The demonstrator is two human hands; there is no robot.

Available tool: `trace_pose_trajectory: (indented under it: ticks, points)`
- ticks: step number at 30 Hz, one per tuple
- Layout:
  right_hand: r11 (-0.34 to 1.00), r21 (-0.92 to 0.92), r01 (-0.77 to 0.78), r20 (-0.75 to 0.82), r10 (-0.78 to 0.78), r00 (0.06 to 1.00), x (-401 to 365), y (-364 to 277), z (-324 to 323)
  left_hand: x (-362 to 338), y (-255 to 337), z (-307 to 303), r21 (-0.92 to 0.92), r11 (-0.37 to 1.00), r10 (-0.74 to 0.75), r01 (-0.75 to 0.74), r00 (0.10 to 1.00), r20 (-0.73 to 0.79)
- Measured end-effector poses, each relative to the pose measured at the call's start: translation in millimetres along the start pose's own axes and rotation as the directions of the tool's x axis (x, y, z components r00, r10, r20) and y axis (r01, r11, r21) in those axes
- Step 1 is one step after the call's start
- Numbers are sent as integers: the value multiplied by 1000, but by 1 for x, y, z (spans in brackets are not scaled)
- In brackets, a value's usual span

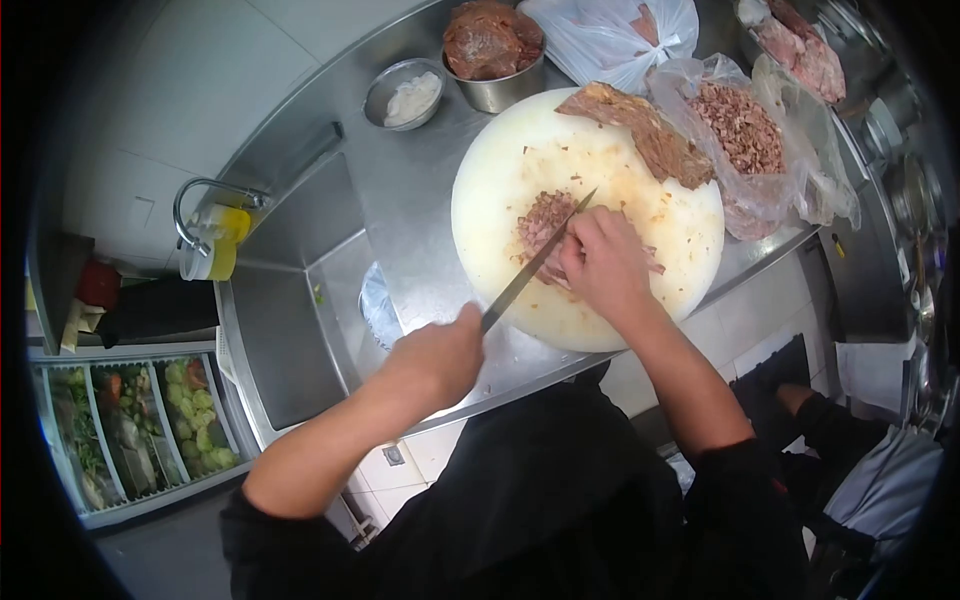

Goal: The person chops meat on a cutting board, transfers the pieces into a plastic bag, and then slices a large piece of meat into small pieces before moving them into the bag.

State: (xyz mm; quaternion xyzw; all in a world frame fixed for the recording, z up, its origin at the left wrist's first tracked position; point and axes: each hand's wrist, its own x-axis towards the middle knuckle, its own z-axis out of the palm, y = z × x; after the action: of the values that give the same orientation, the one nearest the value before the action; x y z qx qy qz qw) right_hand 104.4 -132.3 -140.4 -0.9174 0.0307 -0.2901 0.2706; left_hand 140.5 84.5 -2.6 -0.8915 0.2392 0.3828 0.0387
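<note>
My left hand (440,360) is closed around the handle of a long kitchen knife (520,280). The blade slants up and to the right across a round white cutting board (485,205), its tip just above my right hand. With curled fingers, my right hand (605,255) holds strips of meat (553,270) down on the board, close beside the blade. Chopped meat (545,218) lies in a small pile on the other side of the knife. A large brown slab of meat (650,135) rests at the board's upper right edge.
Behind the board stand a metal pot with meat (495,45), a small metal bowl (405,95) and a white plastic bag (615,40). An open bag of diced meat (740,130) sits right. A sink (300,300) and vegetable trays (140,430) are left. Another person (860,470) is at lower right.
</note>
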Motion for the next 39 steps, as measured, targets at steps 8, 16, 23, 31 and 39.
trace_pose_trajectory:
  ticks: [8, 16, 23, 31, 39]
  points:
    - [1000, 0, 11, -1, -11, 1000, 2, -4, -16, 44, 23, -11, -50, 995, 80, -91, 978, -190]
    - [999, 0, 55, 29, -55, 998, -5, 6, -6, 22, 21, 16, -56, 998, -11, 9, 999, -32]
    - [1000, 10, 4, 8, -4, 1000, -8, -1, -22, 16, 33, -16, -51, 998, 18, -22, 996, -88]
    - [1000, 11, 28, 59, -29, 998, -11, 11, -14, 44, 34, 19, -35, 998, 51, -54, 996, -77]
    - [972, -117, -202, 164, 219, 962, 7, 6, -49, 44, -1, 16, -246, 955, 90, -166, 952, -294]
